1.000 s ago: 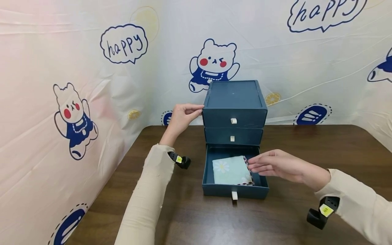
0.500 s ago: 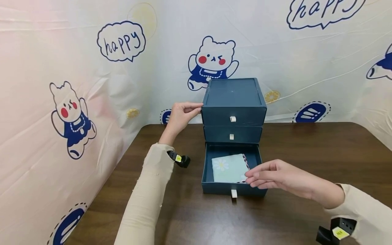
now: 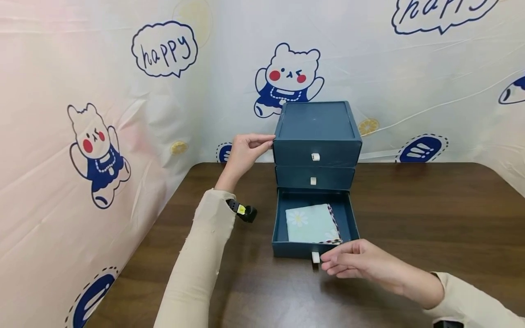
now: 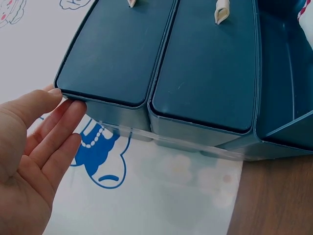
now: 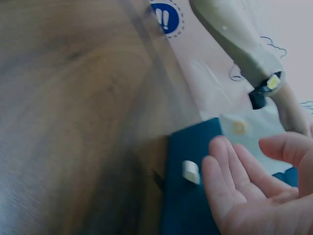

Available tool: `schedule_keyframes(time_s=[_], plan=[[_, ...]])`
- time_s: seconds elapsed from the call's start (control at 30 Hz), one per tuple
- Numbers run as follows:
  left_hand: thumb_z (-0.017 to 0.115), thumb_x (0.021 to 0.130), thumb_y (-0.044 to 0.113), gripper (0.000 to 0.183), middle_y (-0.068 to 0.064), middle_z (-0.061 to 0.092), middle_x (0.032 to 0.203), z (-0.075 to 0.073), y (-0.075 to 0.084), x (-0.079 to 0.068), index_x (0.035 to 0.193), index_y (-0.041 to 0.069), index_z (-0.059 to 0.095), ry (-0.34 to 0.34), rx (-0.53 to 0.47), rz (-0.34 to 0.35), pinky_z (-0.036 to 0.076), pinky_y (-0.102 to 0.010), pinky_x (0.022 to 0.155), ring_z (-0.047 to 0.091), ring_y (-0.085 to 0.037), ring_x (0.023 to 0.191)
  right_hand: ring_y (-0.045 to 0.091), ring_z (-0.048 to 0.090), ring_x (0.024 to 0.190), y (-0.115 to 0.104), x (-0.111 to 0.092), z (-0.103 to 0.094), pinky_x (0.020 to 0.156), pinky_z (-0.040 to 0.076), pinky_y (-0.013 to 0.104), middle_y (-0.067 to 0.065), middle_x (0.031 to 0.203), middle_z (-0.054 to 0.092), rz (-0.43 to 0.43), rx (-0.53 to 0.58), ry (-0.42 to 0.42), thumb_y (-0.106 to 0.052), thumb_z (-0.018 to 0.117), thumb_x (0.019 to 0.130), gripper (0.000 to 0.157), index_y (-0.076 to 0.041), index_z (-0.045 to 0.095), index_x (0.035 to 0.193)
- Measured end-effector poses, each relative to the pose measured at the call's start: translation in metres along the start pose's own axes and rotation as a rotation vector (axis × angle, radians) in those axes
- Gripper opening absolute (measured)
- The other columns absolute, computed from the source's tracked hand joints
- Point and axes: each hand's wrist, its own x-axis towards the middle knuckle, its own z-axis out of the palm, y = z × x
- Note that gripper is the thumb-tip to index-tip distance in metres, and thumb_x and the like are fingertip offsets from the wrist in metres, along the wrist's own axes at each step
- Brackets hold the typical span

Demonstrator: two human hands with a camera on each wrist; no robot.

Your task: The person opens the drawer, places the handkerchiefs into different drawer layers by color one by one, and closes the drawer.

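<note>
A dark blue three-tier drawer box [image 3: 316, 152] stands on the table, its bottom drawer [image 3: 292, 249] pulled out. Inside that drawer lies a folded pale green cloth [image 3: 309, 222] with daisies and a striped edge. My left hand [image 3: 243, 157] touches the upper left front corner of the box with straight fingers, the thumb tip right at the edge in the left wrist view. My right hand [image 3: 367, 266] is in front of the bottom drawer, holding nothing. Its loosely bent fingers are just right of the white pull tab [image 3: 316, 257], which also shows in the right wrist view [image 5: 191, 171].
The middle drawer [image 3: 301, 176] and the top drawer are closed, each with a small white tab. Brown wood table [image 3: 262, 291] surrounds the box. A printed curtain [image 3: 229, 68] hangs close behind and to the left.
My right hand has moved from over the cloth, down and toward me, to beside the bottom drawer's pull tab. The left hand stays at the box corner. The cloth lies as before.
</note>
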Motion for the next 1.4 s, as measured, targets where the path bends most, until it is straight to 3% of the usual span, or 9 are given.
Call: schedule_keyframes(time_s=[0.2, 0.43, 0.8, 1.13, 1.4], plan=[[0.062, 0.088, 0.01, 0.022, -0.01, 0.067, 0.102, -0.001, 0.0, 0.002, 0.107, 0.003, 0.068, 0.0, 0.0, -0.001, 0.05, -0.027, 0.082, 0.065, -0.019, 0.09, 0.019, 0.063, 0.089, 0.016, 0.006, 0.006, 0.083, 0.05, 0.032, 0.015, 0.103, 0.065, 0.065, 0.012, 0.097, -0.01, 0.049, 0.091, 0.035, 0.015, 0.054, 0.115], [0.062, 0.087, 0.009, 0.022, -0.011, 0.067, 0.101, 0.0, 0.001, 0.002, 0.107, 0.002, 0.068, -0.008, -0.02, 0.001, 0.049, -0.028, 0.083, 0.063, -0.029, 0.093, 0.015, 0.064, 0.084, 0.029, 0.012, 0.008, 0.079, 0.051, 0.03, 0.013, 0.097, 0.067, 0.129, 0.056, 0.139, -0.01, 0.052, 0.09, 0.034, 0.015, 0.056, 0.113], [0.063, 0.087, 0.011, 0.022, -0.01, 0.068, 0.101, 0.001, -0.001, -0.001, 0.107, 0.004, 0.068, -0.006, -0.015, -0.014, 0.049, -0.028, 0.083, 0.065, -0.018, 0.09, 0.014, 0.065, 0.083, 0.031, 0.021, 0.008, 0.079, 0.051, 0.029, 0.011, 0.095, 0.068, 0.197, 0.137, 0.164, -0.011, 0.056, 0.09, 0.029, 0.011, 0.059, 0.11], [0.062, 0.087, 0.007, 0.022, -0.016, 0.066, 0.103, 0.0, 0.0, 0.001, 0.108, 0.002, 0.067, -0.012, -0.055, -0.021, 0.049, -0.03, 0.085, 0.063, -0.029, 0.095, 0.015, 0.066, 0.083, 0.025, 0.026, 0.009, 0.078, 0.052, 0.031, 0.013, 0.095, 0.068, 0.159, 0.138, 0.252, -0.01, 0.056, 0.091, 0.03, 0.013, 0.059, 0.111], [0.063, 0.088, 0.012, 0.022, -0.011, 0.067, 0.101, 0.0, 0.0, -0.001, 0.108, 0.004, 0.068, -0.004, -0.036, -0.008, 0.049, -0.028, 0.084, 0.064, -0.022, 0.092, 0.014, 0.066, 0.081, 0.027, 0.033, 0.01, 0.075, 0.053, 0.029, 0.012, 0.094, 0.068, 0.134, 0.133, 0.305, -0.008, 0.056, 0.091, 0.03, 0.013, 0.059, 0.112]])
